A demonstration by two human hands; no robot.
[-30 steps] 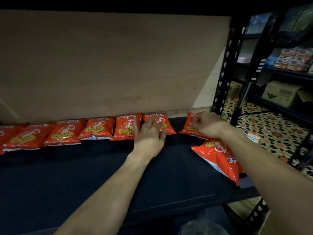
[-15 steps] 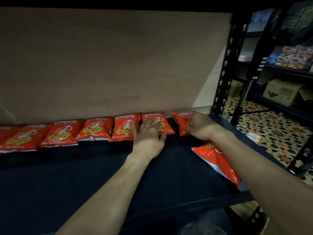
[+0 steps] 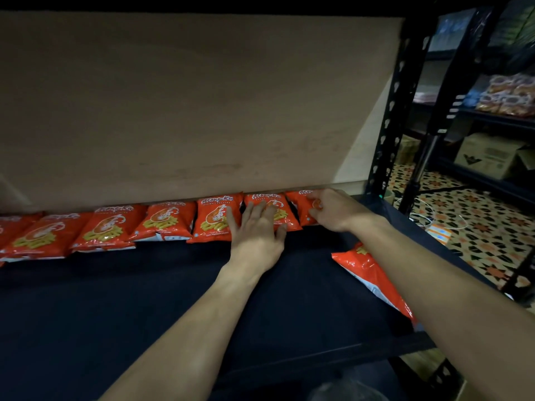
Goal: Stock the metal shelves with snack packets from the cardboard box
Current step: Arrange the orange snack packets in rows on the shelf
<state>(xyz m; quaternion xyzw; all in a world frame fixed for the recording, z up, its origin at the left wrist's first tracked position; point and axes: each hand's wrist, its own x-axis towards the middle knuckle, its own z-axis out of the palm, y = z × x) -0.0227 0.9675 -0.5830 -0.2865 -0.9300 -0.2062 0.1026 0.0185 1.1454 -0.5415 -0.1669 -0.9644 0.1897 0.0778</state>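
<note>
Several orange-red snack packets stand in a row along the back of a dark metal shelf, leaning on a brown board. My left hand lies flat, fingers spread, on the second packet from the right. My right hand grips the rightmost packet, which stands at the end of the row, touching its neighbour. One more packet lies loose on the shelf's right front, partly under my right forearm. The cardboard box is out of view.
A black perforated upright frames the shelf's right end. Beyond it stands another rack with bagged goods and a cardboard carton. A patterned tile floor with white cables lies to the right.
My right hand has carried the rightmost packet left and back, standing it against the row's end. My left hand has stayed on the neighbouring packet.
</note>
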